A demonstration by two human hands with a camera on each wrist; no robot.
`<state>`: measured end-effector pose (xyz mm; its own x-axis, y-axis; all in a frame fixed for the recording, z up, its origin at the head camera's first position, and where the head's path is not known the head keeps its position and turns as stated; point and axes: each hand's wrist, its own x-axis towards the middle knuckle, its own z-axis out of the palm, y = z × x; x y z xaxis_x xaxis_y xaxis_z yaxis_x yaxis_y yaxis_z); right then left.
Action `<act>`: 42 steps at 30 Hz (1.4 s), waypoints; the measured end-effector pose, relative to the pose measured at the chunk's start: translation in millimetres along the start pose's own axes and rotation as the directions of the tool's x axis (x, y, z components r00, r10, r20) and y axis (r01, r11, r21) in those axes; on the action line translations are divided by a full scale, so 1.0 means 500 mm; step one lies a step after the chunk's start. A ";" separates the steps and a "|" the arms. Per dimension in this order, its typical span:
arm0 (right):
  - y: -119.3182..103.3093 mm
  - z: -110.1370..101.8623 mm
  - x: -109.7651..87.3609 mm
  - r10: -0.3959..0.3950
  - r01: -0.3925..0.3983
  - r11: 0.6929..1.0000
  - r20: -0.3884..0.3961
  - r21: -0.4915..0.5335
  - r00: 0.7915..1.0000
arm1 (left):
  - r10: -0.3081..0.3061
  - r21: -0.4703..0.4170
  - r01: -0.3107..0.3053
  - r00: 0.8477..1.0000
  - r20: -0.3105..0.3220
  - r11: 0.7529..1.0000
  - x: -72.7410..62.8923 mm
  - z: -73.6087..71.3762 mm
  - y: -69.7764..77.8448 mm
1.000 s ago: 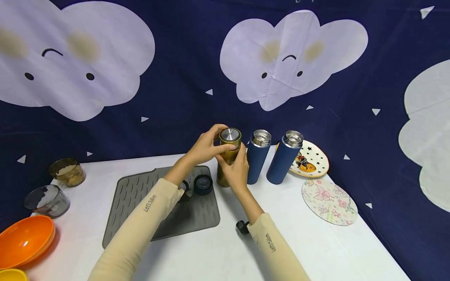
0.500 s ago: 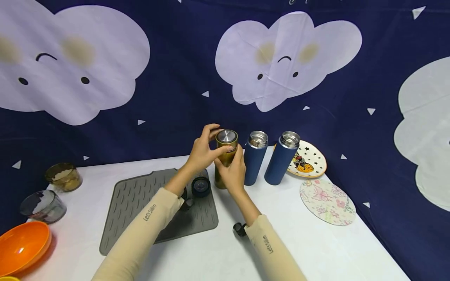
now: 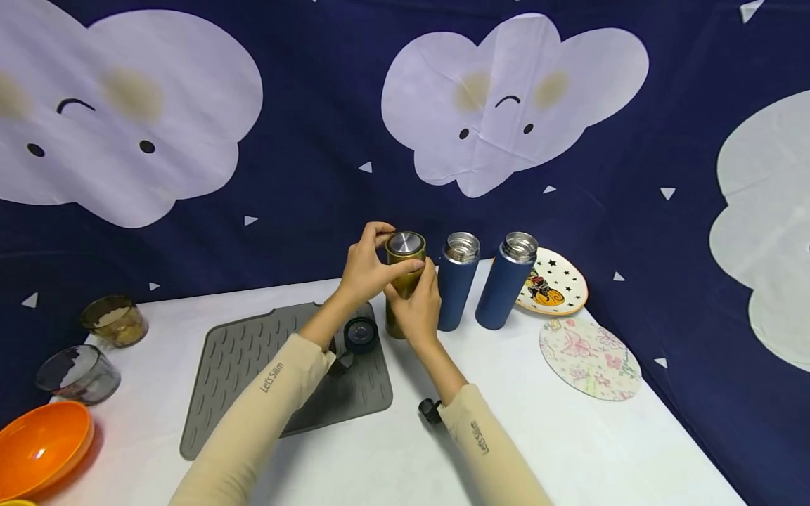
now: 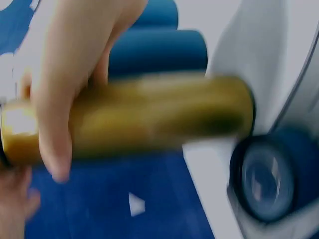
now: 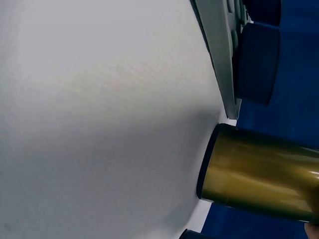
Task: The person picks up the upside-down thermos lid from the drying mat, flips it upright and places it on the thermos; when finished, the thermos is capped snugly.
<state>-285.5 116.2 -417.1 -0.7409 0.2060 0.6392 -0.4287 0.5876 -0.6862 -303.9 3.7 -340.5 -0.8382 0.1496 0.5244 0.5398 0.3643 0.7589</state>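
Note:
A gold insulated bottle stands upright at the back of the table, its round silver-topped lid in place. My left hand holds the lid end, thumb across the front and fingers behind. Lower down, my right hand grips the bottle's body from the right. Two blue insulated bottles, a nearer one and a farther one, stand to the right with their steel mouths uncovered. The gold bottle is blurred in the left wrist view; its dark base shows in the right wrist view.
Left of the bottle lies a grey drying mat bearing a black round lid. Two smoky glass cups and an orange bowl line the left side. A patterned plate and a round floral mat are at right.
Everything shifts slightly left in the head view as the camera moves. Both hands stay on the gold bottle with almost the same hold; the blue bottles stay in place.

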 end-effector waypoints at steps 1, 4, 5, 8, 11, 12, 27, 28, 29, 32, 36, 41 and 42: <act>-0.001 0.001 0.000 -0.014 0.014 1.000 -0.010 -0.002 1.000 | -0.001 -0.019 0.001 0.999 0.048 1.000 0.004 -0.008 -0.002; -0.001 0.002 0.000 -0.037 0.037 0.999 -0.028 -0.007 0.999 | -0.026 -0.069 0.042 0.977 0.213 0.997 0.015 -0.024 -0.006; -0.001 0.002 -0.001 -0.037 0.036 0.999 -0.030 -0.011 0.999 | -0.031 -0.091 0.056 0.966 0.256 0.994 0.018 -0.026 -0.007; -0.001 0.001 -0.003 -0.023 0.023 1.000 -0.016 -0.010 1.000 | -0.052 -0.160 0.105 0.950 0.308 0.981 0.022 -0.025 -0.011; -0.004 0.003 -0.007 0.006 -0.006 1.000 0.004 -0.011 1.000 | -0.057 -0.158 0.094 0.974 0.220 0.983 0.015 -0.018 -0.009; -0.005 0.004 -0.008 0.014 -0.014 1.000 0.010 -0.017 1.000 | -0.059 -0.128 0.082 0.983 0.173 0.988 0.011 -0.014 -0.007; -0.021 0.015 -0.011 -0.006 -0.002 0.990 -0.058 -0.144 0.998 | 0.013 0.237 0.047 0.969 -0.246 0.970 -0.011 0.050 0.051; -0.020 0.015 -0.011 -0.007 -0.001 0.991 -0.061 -0.137 0.998 | 0.007 0.213 0.044 0.972 -0.235 0.976 -0.014 0.047 0.047; -0.019 0.014 -0.011 -0.006 -0.002 0.992 -0.064 -0.126 0.998 | 0.007 0.189 0.035 0.976 -0.217 0.981 -0.016 0.043 0.043; -0.014 0.014 -0.011 -0.008 0.001 0.995 -0.063 -0.101 0.998 | 0.027 0.104 -0.015 0.993 -0.116 0.994 -0.018 0.023 0.021; -0.010 0.016 -0.008 -0.023 0.019 0.997 -0.062 -0.077 0.998 | 0.047 -0.059 -0.038 0.985 0.169 0.998 0.004 -0.019 -0.009; -0.007 0.017 -0.007 -0.008 0.005 0.998 -0.035 -0.067 0.999 | 0.001 -0.073 0.031 0.916 0.401 0.997 0.024 -0.053 -0.010; -0.006 0.016 -0.008 0.002 -0.004 0.998 -0.031 -0.066 1.000 | -0.016 -0.034 0.031 0.924 0.381 0.999 0.022 -0.050 -0.004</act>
<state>-285.5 107.2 -420.2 -0.7257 0.2310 0.6481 -0.3905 0.6372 -0.6644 -312.3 -18.4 -326.7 -0.8130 0.4828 0.3254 0.5155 0.3373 0.7877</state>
